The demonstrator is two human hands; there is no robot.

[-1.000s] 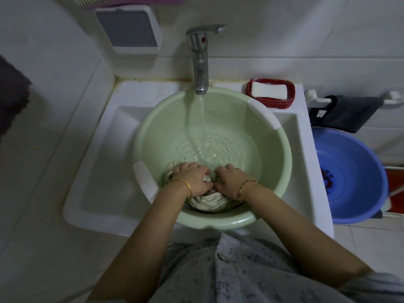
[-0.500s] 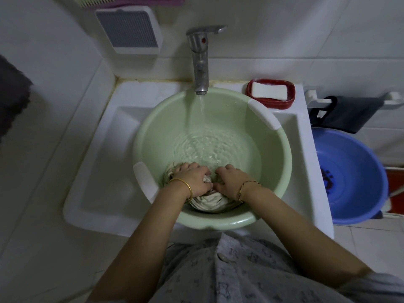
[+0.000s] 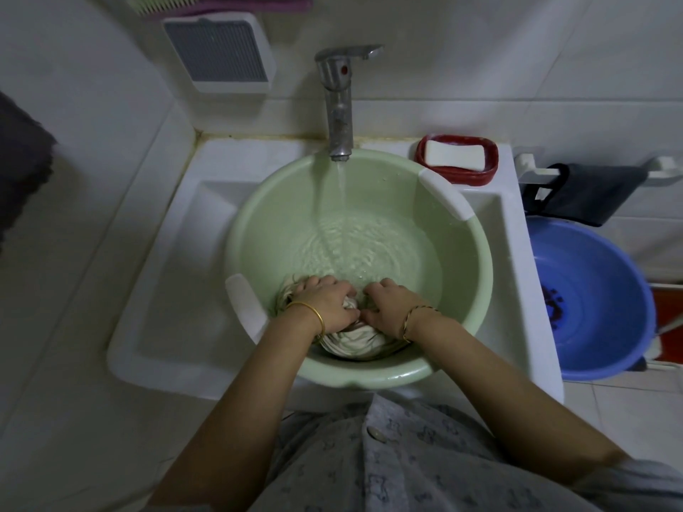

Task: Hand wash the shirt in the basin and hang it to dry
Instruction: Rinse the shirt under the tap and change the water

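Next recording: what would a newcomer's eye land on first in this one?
A pale green basin fills the white sink, the tap running water into it. At its near side, the left hand and right hand grip a bunched cream shirt. A red soap dish sits at the sink's back right corner; a blue basin stands farther right.

The basin (image 3: 476, 230) sits in the sink (image 3: 166, 290) below the tap (image 3: 338, 101) on the back ledge. The shirt (image 3: 351, 345) is bunched against its near wall, gripped by the left hand (image 3: 329, 304) and the right hand (image 3: 391, 308) side by side. A soap bar (image 3: 454, 157) lies in a soap dish (image 3: 491, 168) on the sink's back right corner, and right of the sink a second basin (image 3: 591, 290) stands lower, with a cloth (image 3: 591, 194) hung behind it.
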